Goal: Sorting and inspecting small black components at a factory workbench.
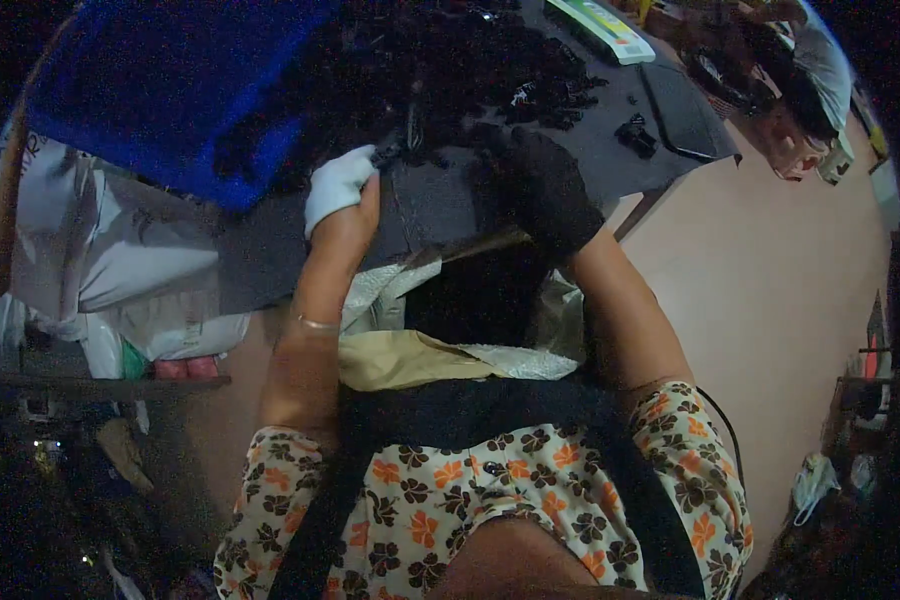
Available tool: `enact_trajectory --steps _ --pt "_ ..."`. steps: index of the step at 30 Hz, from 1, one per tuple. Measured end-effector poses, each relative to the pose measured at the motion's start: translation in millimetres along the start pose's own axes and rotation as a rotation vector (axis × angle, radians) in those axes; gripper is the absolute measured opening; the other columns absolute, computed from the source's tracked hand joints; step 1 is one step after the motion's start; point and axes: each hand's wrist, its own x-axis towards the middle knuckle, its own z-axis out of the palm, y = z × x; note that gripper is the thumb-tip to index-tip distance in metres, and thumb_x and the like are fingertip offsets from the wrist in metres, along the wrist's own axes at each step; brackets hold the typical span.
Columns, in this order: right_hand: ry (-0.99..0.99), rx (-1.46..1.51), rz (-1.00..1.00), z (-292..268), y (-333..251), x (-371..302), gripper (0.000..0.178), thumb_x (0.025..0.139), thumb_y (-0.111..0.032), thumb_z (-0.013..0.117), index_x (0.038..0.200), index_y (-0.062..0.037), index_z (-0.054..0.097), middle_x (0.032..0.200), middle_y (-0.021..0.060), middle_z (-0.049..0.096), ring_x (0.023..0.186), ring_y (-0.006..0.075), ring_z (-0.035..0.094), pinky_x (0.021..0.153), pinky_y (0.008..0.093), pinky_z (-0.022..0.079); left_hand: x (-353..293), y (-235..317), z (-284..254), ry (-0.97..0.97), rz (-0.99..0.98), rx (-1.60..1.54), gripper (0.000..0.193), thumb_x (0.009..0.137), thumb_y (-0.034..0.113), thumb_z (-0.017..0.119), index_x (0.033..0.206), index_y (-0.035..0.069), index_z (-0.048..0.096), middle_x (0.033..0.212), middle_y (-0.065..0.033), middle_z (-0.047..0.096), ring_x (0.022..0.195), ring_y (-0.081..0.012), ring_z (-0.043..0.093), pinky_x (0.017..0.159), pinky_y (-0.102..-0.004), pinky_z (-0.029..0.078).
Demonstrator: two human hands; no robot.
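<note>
My left hand (pixel 342 188), in a white glove, is closed near the front edge of a dark grey table (pixel 260 258). From its thumb side sticks out a small black piece (pixel 394 152), too dark to name more closely. My right hand (pixel 550 190) wears a black glove and lies over the table to the right of it. Its fingers merge with the dark surface, so I cannot make out what they touch. Beyond both hands spreads a heap of small black parts (pixel 530 95). One black part (pixel 636 134) lies apart on the right.
A blue sheet or bin (pixel 160 90) covers the far left. White sacks (pixel 145 255) bulge at the left. A black flat case (pixel 682 112) and a green-white package (pixel 610 32) lie at the table's right. An open lined bag (pixel 410 362) hangs before my lap. Another person (pixel 820 65) is at the far right.
</note>
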Motion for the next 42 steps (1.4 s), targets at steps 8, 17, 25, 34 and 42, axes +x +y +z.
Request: enact_trajectory --steps 8,17,25,34,42 --pt "-0.01 0.593 -0.052 14.6 -12.4 -5.1 0.024 0.082 -0.014 0.057 0.103 -0.0015 0.056 0.079 0.0022 0.059 0.072 0.0101 0.054 0.065 0.0256 0.045 -23.8 49.9 -15.2 -0.065 -0.432 -0.768 0.028 0.077 0.002 0.057 0.105 0.001 0.058 0.101 -0.0145 0.056 0.085 -0.0216 0.057 0.07 -0.0291 0.049" --pt "-0.213 0.941 0.251 7.2 -33.3 -10.7 0.021 0.084 -0.017 0.057 0.096 -0.0004 0.059 0.076 0.0033 0.059 0.068 0.009 0.055 0.063 0.0267 0.047 -26.3 68.9 -23.1 -0.128 -0.362 -0.718 0.028 0.078 -0.001 0.057 0.105 0.002 0.058 0.099 -0.0107 0.054 0.087 -0.0166 0.055 0.068 -0.0253 0.051" --pt "-0.1 0.687 -0.035 11.8 -24.2 -16.5 0.024 0.073 -0.009 0.065 0.096 -0.0038 0.058 0.084 0.0146 0.061 0.076 0.031 0.061 0.065 0.0335 0.049 -22.9 76.3 -36.8 -0.175 -0.465 -0.886 0.027 0.08 -0.002 0.056 0.107 -0.001 0.054 0.102 -0.0081 0.054 0.081 -0.0141 0.059 0.066 -0.0238 0.051" --pt "-0.092 0.431 0.135 5.3 -33.0 -9.7 0.017 0.081 -0.016 0.059 0.09 -0.0017 0.059 0.076 0.0127 0.06 0.067 0.0235 0.06 0.063 0.0323 0.047 -27.7 76.8 -32.0 -0.058 -0.568 -1.023 0.026 0.081 -0.002 0.054 0.107 -0.004 0.051 0.106 -0.0139 0.055 0.092 -0.0164 0.057 0.07 -0.0242 0.051" --pt "-0.184 0.988 0.37 17.2 -41.8 -16.4 0.022 0.086 -0.021 0.053 0.09 -0.0007 0.059 0.077 0.0063 0.061 0.069 0.0098 0.055 0.059 0.0251 0.046 -26.2 84.2 -28.7 -0.023 0.027 -0.33 0.025 0.077 0.002 0.057 0.102 -0.002 0.058 0.108 -0.0217 0.055 0.102 -0.0296 0.054 0.088 -0.0337 0.042"
